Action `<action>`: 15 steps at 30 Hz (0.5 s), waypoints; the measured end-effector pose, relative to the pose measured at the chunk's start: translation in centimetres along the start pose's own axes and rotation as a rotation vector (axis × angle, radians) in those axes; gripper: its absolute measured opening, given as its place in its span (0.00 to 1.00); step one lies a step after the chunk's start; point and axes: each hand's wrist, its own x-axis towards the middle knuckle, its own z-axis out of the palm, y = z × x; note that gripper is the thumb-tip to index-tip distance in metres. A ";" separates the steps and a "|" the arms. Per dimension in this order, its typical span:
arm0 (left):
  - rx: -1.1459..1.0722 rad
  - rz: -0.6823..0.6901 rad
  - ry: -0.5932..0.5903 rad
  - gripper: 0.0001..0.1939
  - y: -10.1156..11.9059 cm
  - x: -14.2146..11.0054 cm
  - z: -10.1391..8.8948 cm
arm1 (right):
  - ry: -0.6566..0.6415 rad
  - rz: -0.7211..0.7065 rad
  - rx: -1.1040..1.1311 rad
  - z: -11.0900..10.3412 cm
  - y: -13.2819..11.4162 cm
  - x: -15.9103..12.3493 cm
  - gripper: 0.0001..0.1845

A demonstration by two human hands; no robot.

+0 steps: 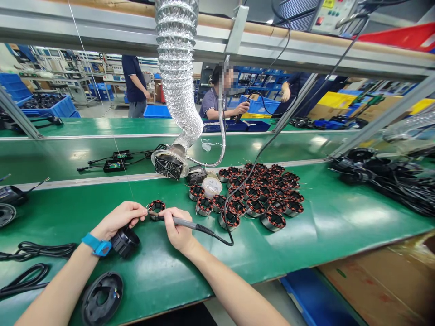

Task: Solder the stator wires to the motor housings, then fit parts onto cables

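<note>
My right hand [178, 226] grips a soldering iron [185, 222] like a pen, its tip pointing left at a motor stator [157, 207] with orange-red windings. On the stator's left side, the fingers of my left hand [124, 217] are pinched together. A thin solder wire [117, 147] hangs from above and runs down to that hand; its end at the fingertips is too fine to make out. Below my left palm sits a black cylindrical housing [125, 242], partly covered by the hand. A blue wrist strap [97, 245] is on my left wrist. Nearer me lies a round black cover [102, 299].
Many stators [254, 192] crowd the green bench right of centre, beside a white round tub [211, 187]. A fan on a silver duct [169, 165] hangs behind my hands. The iron's cable [253, 170] crosses the stators. Black cables [390, 181] heap at right. Co-workers [219, 97] are beyond.
</note>
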 end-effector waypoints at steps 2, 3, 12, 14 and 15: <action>0.006 0.003 0.001 0.23 0.1 -0.1 0.0 | -0.001 -0.013 0.010 0.0 0.0 0.0 0.16; 0.007 0.002 0.003 0.23 0.1 -0.1 0.0 | -0.001 -0.017 0.016 0.1 0.0 0.0 0.16; 0.017 -0.002 0.013 0.23 0.3 -0.1 0.2 | 0.058 0.017 -0.009 -0.2 -0.2 0.1 0.17; 0.018 -0.005 0.021 0.23 0.3 -0.1 0.2 | 0.060 0.024 -0.009 -0.2 -0.2 0.1 0.17; 0.019 -0.005 0.024 0.23 0.3 -0.1 0.2 | 0.062 0.022 -0.004 -0.2 -0.2 0.1 0.17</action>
